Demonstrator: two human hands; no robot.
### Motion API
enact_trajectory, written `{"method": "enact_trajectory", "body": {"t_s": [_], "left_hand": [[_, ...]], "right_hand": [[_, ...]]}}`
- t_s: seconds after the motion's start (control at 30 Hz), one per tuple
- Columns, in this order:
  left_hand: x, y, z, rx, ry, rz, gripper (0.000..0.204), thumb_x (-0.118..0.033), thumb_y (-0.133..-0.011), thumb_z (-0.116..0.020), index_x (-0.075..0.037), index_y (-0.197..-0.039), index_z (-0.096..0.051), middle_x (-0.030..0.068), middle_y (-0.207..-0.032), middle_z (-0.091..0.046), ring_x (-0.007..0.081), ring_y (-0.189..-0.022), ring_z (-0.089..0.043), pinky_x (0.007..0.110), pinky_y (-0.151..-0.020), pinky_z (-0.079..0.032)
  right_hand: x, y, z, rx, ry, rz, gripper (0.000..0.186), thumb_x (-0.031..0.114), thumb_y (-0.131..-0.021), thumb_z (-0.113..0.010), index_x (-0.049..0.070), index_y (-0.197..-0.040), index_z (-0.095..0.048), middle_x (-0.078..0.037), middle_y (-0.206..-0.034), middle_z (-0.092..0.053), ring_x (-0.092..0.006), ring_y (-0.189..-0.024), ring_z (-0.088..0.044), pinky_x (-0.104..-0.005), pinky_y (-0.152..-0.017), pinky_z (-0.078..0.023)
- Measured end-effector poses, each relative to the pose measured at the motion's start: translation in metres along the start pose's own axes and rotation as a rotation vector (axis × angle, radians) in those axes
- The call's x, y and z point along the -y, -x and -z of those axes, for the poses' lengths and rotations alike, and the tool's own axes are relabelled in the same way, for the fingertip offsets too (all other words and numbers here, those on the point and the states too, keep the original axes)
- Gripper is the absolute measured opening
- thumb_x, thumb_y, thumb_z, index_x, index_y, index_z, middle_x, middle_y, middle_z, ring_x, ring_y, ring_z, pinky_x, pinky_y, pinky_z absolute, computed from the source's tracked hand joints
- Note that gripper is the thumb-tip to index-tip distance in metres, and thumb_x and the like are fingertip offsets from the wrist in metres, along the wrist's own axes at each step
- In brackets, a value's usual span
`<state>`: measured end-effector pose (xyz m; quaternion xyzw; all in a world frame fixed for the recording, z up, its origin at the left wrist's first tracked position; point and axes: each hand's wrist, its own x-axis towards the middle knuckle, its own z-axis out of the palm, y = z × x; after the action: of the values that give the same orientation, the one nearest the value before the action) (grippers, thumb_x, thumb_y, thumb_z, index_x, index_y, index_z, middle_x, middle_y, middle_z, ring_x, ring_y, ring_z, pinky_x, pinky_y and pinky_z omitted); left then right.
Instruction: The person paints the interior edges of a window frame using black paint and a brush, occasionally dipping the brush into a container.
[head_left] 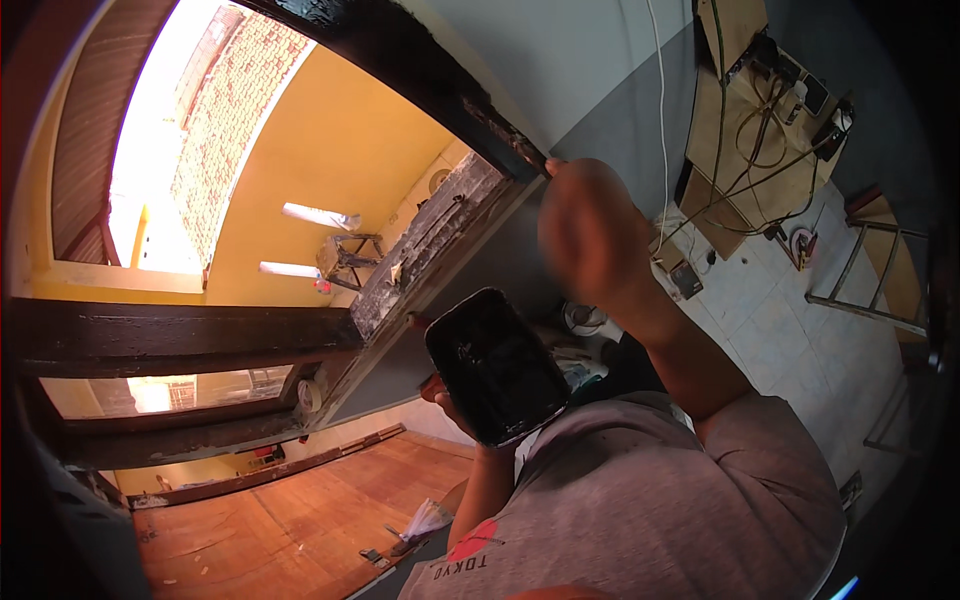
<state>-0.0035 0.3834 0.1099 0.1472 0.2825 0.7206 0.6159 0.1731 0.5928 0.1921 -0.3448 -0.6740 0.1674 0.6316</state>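
My left hand (pixel 447 402) is closed on the side of a rectangular paint tray (pixel 498 375), tilted in front of my chest. Its inside is coated with glossy black; part of that hand is hidden behind the tray. My right hand (pixel 592 228) is raised and closed beside the upper wooden frame (pixel 400 60) of an opening, its fingertips near the frame's corner. Blur covers much of this hand, and what it grips cannot be made out. The frame is dark, with a patchy brownish stretch close to my fingers.
A rough grey ledge (pixel 430 240) and a dark crossbar (pixel 180 335) border the opening, with a yellow wall (pixel 300 150) beyond. Lower left lies an orange-brown wooden surface (pixel 290 520). At right are cable-strewn boards (pixel 760 140), a metal-framed rack (pixel 880 270) and a tiled floor (pixel 770 310).
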Motion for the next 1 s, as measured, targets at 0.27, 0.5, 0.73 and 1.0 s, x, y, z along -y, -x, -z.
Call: {"method": "enact_trajectory", "body": {"t_s": [0.27, 0.5, 0.73, 1.0], "left_hand": [[-0.001, 0.0, 0.004, -0.031, -0.02, -0.002, 0.123, -0.084, -0.083, -0.069, -0.013, -0.171, -0.02, 0.0277, -0.169, -0.03, 0.0432, -0.141, -0.053, 0.067, -0.11, -0.052], [0.0, -0.004, 0.003, -0.023, -0.031, 0.007, 0.124, -0.084, -0.083, -0.069, -0.013, -0.171, -0.02, 0.028, -0.169, -0.031, 0.0433, -0.141, -0.054, 0.066, -0.11, -0.053], [-0.001, -0.005, 0.008, -0.037, -0.023, 0.006, 0.124, -0.085, -0.082, -0.068, -0.012, -0.171, -0.02, 0.0282, -0.169, -0.031, 0.0433, -0.14, -0.054, 0.066, -0.11, -0.053], [0.001, -0.01, 0.008, -0.045, -0.03, -0.012, 0.124, -0.085, -0.082, -0.068, -0.012, -0.171, -0.02, 0.0285, -0.168, -0.032, 0.0433, -0.14, -0.055, 0.065, -0.109, -0.054]], "right_hand": [[-0.012, 0.033, -0.007, 0.048, 0.06, -0.075, 0.036, -0.004, -0.093, -0.067, -0.002, -0.127, -0.059, -0.018, -0.102, -0.062, -0.0357, -0.077, -0.071, -0.0423, -0.063, -0.059], [-0.021, 0.016, -0.022, -0.039, 0.022, -0.101, 0.029, -0.009, -0.094, -0.063, -0.003, -0.123, -0.06, -0.018, -0.099, -0.064, -0.0301, -0.079, -0.067, -0.0381, -0.066, -0.054], [0.014, 0.001, 0.002, 0.0, -0.04, -0.118, 0.029, -0.005, -0.094, -0.064, -0.003, -0.122, -0.059, -0.019, -0.097, -0.064, -0.0353, -0.077, -0.068, -0.042, -0.064, -0.054], [-0.002, 0.004, -0.011, 0.039, 0.005, -0.201, 0.027, -0.002, -0.093, -0.064, -0.002, -0.119, -0.059, -0.02, -0.095, -0.064, -0.0409, -0.078, -0.069, -0.0453, -0.066, -0.056]]}}
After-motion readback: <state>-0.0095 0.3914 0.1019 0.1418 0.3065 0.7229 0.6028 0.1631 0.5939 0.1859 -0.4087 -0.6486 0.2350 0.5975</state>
